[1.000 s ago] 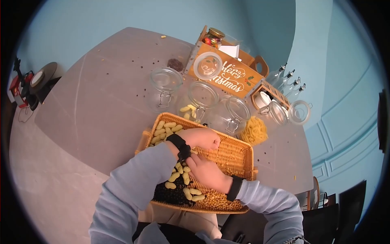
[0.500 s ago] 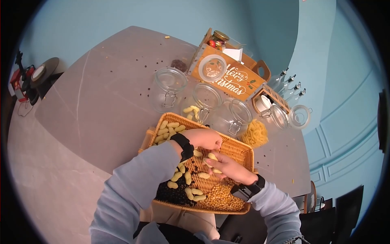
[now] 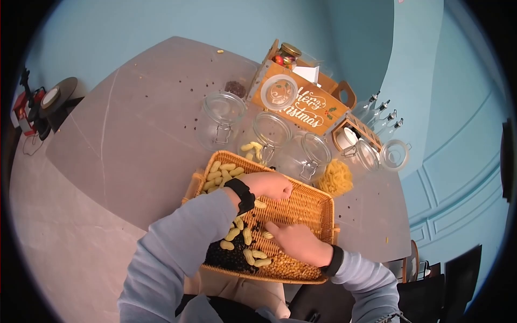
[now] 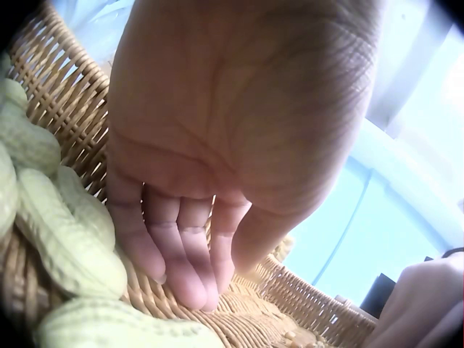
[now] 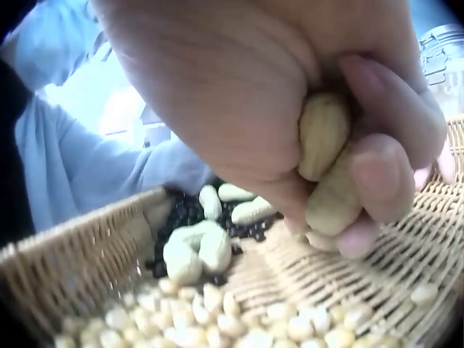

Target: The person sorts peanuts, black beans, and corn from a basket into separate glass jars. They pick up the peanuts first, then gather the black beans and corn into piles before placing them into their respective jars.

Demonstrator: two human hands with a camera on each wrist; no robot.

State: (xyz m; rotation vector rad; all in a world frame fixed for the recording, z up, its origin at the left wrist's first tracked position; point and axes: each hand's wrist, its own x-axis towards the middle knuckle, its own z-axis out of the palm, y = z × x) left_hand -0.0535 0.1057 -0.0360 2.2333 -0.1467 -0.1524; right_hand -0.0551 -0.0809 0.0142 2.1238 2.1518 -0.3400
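Observation:
A wicker basket (image 3: 309,210) holds unshelled peanuts (image 3: 215,176) heaped in its far left corner, black beans (image 3: 229,259) at the near left and yellow corn kernels (image 3: 296,268) at the near right. My right hand (image 3: 299,241), low over the basket's middle, grips several peanuts (image 5: 335,192) in its curled fingers. Another peanut (image 3: 267,235) shows right by its fingertips. More peanuts (image 5: 197,250) lie on and beside the beans. Inside the far side of the basket, my left hand (image 3: 269,185) hangs with loosely bent fingers (image 4: 170,246) and holds nothing, beside the peanut heap.
Beyond the basket stand glass clip-top jars (image 3: 221,126), one with a few peanuts (image 3: 253,151) inside. Yellow pasta (image 3: 335,177) sits at the right. Behind them are a wooden crate (image 3: 304,99) and bottles (image 3: 385,116). Scattered beans dot the grey table (image 3: 140,134).
My right hand has moved from beside the left wrist to the right and nearer me, turning up midway with peanuts in its grip, then turning palm down again. The left hand has stayed in place.

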